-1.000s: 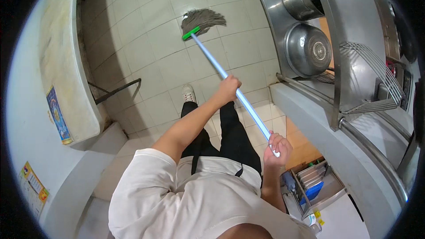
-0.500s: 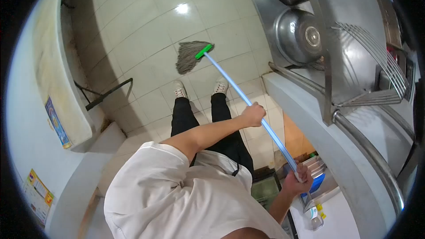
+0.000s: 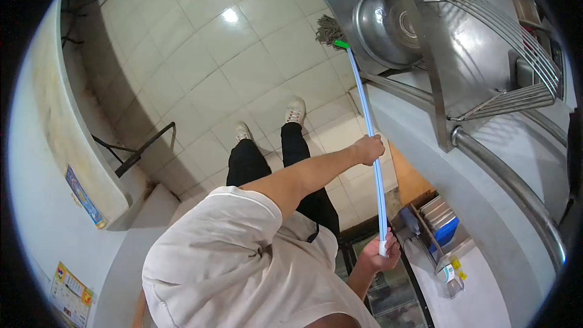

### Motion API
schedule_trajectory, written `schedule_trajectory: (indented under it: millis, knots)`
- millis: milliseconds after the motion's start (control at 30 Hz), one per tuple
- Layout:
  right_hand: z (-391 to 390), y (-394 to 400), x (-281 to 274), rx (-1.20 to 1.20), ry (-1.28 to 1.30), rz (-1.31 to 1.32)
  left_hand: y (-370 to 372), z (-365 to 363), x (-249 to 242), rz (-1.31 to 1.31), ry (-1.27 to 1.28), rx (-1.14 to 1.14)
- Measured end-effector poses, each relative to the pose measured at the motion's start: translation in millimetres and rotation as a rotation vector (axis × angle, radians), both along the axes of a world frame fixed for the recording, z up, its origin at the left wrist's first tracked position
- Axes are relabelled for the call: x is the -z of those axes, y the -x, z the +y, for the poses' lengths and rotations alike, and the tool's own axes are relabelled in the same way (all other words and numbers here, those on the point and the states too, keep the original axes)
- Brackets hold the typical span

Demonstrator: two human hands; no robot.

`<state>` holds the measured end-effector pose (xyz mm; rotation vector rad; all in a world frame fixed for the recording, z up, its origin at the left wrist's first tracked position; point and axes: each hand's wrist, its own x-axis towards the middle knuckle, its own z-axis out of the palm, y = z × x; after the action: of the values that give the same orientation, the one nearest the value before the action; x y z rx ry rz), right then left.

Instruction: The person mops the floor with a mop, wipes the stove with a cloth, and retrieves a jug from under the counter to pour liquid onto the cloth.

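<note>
A steel worktop (image 3: 486, 164) runs along the person's right side, its rounded rail just beside the left hand (image 3: 369, 149). On a lower shelf under it sit large steel pots (image 3: 382, 27), and a wire rack (image 3: 504, 54) hangs off the upper edge. The mop handle (image 3: 369, 140) passes close along the worktop's front edge, so the worktop and the pot shelf crowd the mop on that side. To the other side stands a pale cabinet (image 3: 67, 127) with a sticker on it, and a dark metal bracket lies on the tiled floor (image 3: 200, 67) near its base.

The left hand is wrapped around the middle of the light-blue handle, fingers curled shut on it. The right hand (image 3: 379, 255) closes around the handle's white end cap, below and nearer the body. From the left-hand fingers the handle runs up and away to a green clamp (image 3: 341, 44) and the grey mop head (image 3: 328, 27), which lies on the floor right at the foot of the pot shelf.

Part of the mop head is hidden behind the pot's edge. Both feet in white shoes (image 3: 295, 110) stand on the tiles, well short of the mop head.
</note>
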<state>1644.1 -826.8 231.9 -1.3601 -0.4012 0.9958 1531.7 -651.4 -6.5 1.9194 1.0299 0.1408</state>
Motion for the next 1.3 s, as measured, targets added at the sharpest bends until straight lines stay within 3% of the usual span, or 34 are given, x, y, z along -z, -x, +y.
schedule_trajectory:
  millis: [200,233,333,367,600,700,767,867,1067,1233,1300]
  knots:
    - [-1,39,-18,-0.109,0.110,-0.053,77,-40,-26,0.057,0.091,-0.177]
    - [7,70,-31,0.036,0.156,-0.078,93,-52,-26,0.048,0.070,-0.237]
    - [-5,86,-32,-0.337,0.018,-0.158,139,-95,-25,0.028,0.025,-0.433]
    - [-6,102,-36,-0.426,-0.035,-0.030,156,-110,-25,0.031,0.019,-0.504]
    - [-25,221,-13,-0.910,0.032,0.010,303,-244,-11,-0.051,-0.125,-1.166]
    - [-55,288,17,-1.183,-0.017,0.004,377,-322,12,0.087,-0.099,-1.211]
    - [-79,331,33,-1.390,-0.016,0.147,418,-373,30,0.132,-0.147,-1.250]
    - [-96,355,55,-1.527,0.012,0.189,450,-401,44,0.193,-0.163,-1.284]
    - [-64,316,56,-1.256,0.054,0.138,421,-352,69,0.179,-0.222,-1.121]
    - [10,186,28,-0.961,0.067,0.125,293,-232,67,0.093,-0.182,-0.937]
    - [37,127,-5,-0.899,0.062,0.085,230,-176,43,0.118,-0.208,-0.722]
